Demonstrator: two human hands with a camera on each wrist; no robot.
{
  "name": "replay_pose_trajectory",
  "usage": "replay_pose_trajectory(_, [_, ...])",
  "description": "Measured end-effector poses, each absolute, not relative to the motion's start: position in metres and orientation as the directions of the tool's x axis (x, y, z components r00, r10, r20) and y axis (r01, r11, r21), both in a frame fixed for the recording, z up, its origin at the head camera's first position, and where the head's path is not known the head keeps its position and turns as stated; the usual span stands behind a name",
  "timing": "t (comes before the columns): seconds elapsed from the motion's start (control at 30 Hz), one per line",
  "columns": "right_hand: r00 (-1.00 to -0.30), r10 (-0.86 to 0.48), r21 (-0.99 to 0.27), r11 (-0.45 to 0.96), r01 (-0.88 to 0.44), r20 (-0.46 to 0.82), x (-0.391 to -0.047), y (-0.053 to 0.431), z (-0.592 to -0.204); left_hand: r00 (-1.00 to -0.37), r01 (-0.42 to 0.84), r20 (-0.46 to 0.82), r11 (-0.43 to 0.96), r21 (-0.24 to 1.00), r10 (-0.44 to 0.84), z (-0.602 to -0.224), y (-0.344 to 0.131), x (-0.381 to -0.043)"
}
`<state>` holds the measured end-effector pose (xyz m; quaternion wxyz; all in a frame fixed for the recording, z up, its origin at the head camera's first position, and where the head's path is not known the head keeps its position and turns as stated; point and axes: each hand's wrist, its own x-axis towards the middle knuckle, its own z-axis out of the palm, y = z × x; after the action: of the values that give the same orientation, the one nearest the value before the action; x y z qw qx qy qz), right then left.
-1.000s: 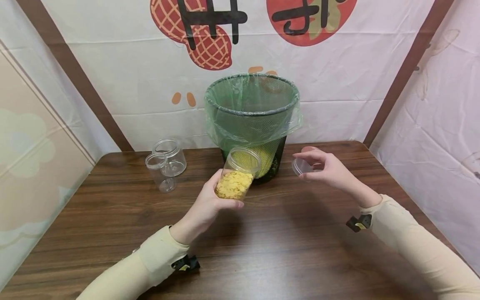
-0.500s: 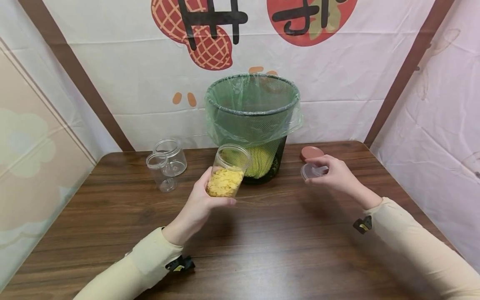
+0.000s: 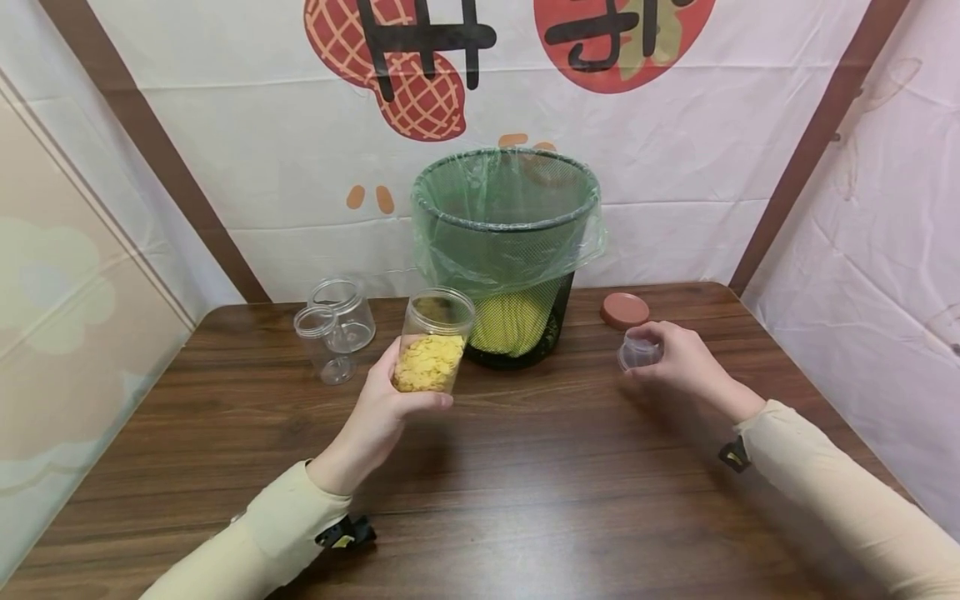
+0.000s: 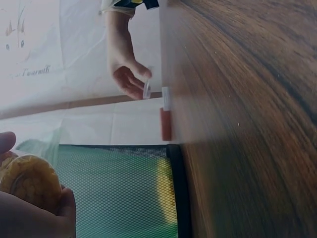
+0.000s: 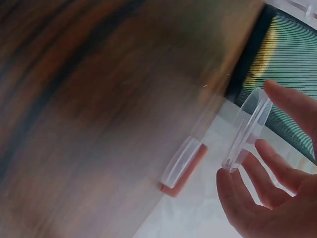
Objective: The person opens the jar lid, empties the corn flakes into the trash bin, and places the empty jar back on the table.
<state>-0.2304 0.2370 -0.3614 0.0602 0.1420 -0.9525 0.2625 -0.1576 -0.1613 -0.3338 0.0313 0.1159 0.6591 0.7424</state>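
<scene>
My left hand [image 3: 375, 421] grips a clear plastic jar [image 3: 441, 313] from the side, its open mouth up and leaning slightly right. Yellow cornflakes [image 3: 427, 363] fill about its lower half. In the left wrist view the jar's bottom shows between finger and thumb. My right hand [image 3: 688, 367] pinches a clear plastic lid [image 5: 251, 119] by its edge, thumb and fingertips on opposite sides. It is tilted and held over the table's right side. Beyond it in the right wrist view, another clear lid [image 5: 179, 162] lies close to a reddish lid [image 5: 192, 171].
A black mesh bin [image 3: 558, 312] with a green liner [image 3: 487, 258] stands at the back middle, with something yellow at its bottom. Two open clear jars [image 3: 352, 321] stand at back left on the wooden table [image 3: 517, 483]. Fabric walls close off the back and sides.
My left hand has moved left with the jar, away from the front of the bin. My right hand has moved right and lower with the lid, uncovering the reddish lid.
</scene>
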Motion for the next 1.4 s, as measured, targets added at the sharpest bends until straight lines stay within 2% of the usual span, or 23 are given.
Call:
replay_pose_trajectory(0.43, [-0.959, -0.215, -0.398, 0.876, -0.273, 0.185, -0.230, 0.246, -0.372, -0.980, 0.096, 0.116, -0.127, 0.987, 0.159, -0.328, -0.172, -0.153])
replay_pose_trajectory(0.87, [-0.972, -0.206, -0.387, 0.892, -0.233, 0.112, -0.229, 0.251, -0.375, -0.983, 0.084, 0.103, -0.125, 0.989, 0.152, -0.325, -0.173, -0.153])
replay_pose_trajectory(1.4, [-0.972, -0.205, -0.367, 0.900, -0.234, 0.118, -0.231, 0.250, -0.377, -0.985, 0.081, 0.099, -0.125, 0.989, 0.139, -0.324, -0.174, -0.153])
